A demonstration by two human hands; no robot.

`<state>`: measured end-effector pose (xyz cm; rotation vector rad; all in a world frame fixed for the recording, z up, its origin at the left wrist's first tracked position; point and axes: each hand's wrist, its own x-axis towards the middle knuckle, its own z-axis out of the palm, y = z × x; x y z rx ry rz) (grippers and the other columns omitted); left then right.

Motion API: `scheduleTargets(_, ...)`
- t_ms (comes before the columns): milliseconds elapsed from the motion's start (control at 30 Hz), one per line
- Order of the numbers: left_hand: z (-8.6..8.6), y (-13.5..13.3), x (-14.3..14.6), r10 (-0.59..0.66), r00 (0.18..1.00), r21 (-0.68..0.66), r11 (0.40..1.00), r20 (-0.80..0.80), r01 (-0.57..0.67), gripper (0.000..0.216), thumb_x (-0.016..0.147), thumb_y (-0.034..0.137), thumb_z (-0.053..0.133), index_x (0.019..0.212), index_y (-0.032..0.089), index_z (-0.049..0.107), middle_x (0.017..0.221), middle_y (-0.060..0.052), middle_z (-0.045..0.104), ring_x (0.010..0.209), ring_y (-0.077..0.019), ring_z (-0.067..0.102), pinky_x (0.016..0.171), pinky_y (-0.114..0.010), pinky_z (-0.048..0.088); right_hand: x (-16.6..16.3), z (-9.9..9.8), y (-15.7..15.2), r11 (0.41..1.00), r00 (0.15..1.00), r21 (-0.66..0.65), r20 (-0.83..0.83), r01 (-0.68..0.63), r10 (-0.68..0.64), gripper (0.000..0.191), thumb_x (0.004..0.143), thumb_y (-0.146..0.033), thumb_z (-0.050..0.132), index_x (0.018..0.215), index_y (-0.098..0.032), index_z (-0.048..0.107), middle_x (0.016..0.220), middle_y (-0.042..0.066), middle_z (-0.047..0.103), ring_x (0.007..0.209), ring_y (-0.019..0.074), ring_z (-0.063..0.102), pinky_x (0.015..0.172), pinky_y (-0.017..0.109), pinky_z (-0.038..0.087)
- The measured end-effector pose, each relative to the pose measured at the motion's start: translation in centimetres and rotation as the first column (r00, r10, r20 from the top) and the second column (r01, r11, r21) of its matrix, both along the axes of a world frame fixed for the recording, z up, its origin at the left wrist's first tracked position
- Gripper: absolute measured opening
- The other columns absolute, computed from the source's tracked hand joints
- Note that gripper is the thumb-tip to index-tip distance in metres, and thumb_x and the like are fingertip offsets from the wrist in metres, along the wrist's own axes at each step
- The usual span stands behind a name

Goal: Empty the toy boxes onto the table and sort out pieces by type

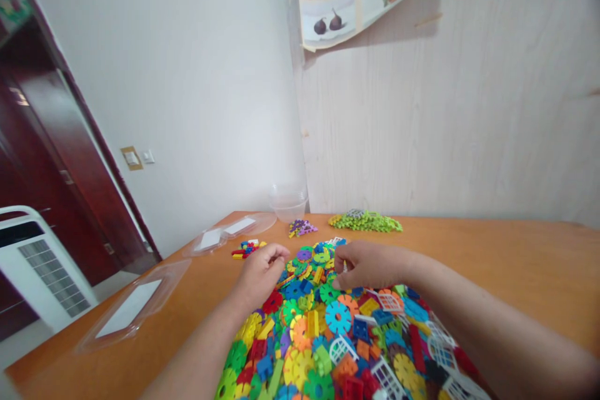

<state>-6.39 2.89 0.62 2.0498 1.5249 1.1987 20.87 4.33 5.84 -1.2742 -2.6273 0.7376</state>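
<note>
A large heap of mixed plastic toy pieces [309, 325] spreads toward me, with notched flower-shaped discs, small bricks and white lattice window pieces. My left hand [263, 270] is at the heap's left edge, fingers curled together; whatever they may hold is hidden. Over the right side of the heap, my right hand [368, 264] bends its fingers down toward the pieces, thumb close to a green disc [329, 292]. I cannot make out anything between its fingers. Beyond my left hand lies a small group of red, blue and yellow bricks [248, 249].
At the back of the orange-brown table [515, 262] are a pile of lime-green pieces [368, 221], a small purple-and-yellow pile [302, 228] and clear plastic tubs [288, 201]. Clear lids with white labels [129, 309] lie along the left edge. Walls stand behind.
</note>
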Motion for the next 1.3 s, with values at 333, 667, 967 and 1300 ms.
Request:
scheduleTargets(333,0.5,-1.6,2.1,-0.086,0.996,0.008,0.996,-0.022,0.086,0.017,0.087,0.023,0.054,0.095,0.021,0.069,0.096,-0.002,0.072,0.090,-0.0174,0.066,0.081,-0.026,0.050,-0.5,-0.5,0.2,0.980,0.971,-0.195,-0.223,0.038,-0.082,0.019,0.074,-0.018,0.054,0.089,-0.020,0.065,0.064,-0.003,0.061,0.055,0.0113,0.056,0.044,0.019,0.037)
scheduleTargets(667,1.2,-3.5,4.4,-0.250,0.968,0.060,0.967,0.007,0.249,0.024,0.082,0.031,0.069,0.104,0.021,0.066,0.093,-0.001,0.071,0.085,-0.0143,0.066,0.080,-0.024,0.051,-2.4,-1.3,-0.1,0.873,0.757,-0.483,-0.596,-0.072,-0.267,0.018,0.080,-0.028,0.067,0.089,-0.018,0.055,0.067,0.001,0.070,0.060,0.0120,0.068,0.058,0.022,0.056)
scheduleTargets(967,0.8,-2.8,4.2,-0.169,0.985,0.097,0.981,0.017,0.167,0.010,0.087,0.027,0.061,0.093,0.022,0.067,0.086,0.000,0.071,0.078,-0.0131,0.065,0.073,-0.023,0.049,-2.9,-2.3,-0.1,0.894,0.745,-0.435,-0.632,-0.113,-0.213,0.037,0.082,-0.050,0.068,0.097,-0.019,0.055,0.074,0.002,0.071,0.062,0.0127,0.068,0.060,0.024,0.056)
scheduleTargets(1300,-1.1,3.3,-6.1,0.374,0.919,0.050,0.923,0.126,-0.382,0.022,0.082,0.037,0.057,0.090,0.019,0.068,0.087,-0.003,0.074,0.081,-0.0187,0.068,0.074,-0.028,0.048,-1.8,-2.0,1.3,0.927,0.689,-0.375,-0.666,0.023,-0.287,0.039,0.082,-0.056,0.065,0.090,-0.018,0.058,0.071,0.000,0.064,0.056,0.0108,0.060,0.053,0.023,0.050)
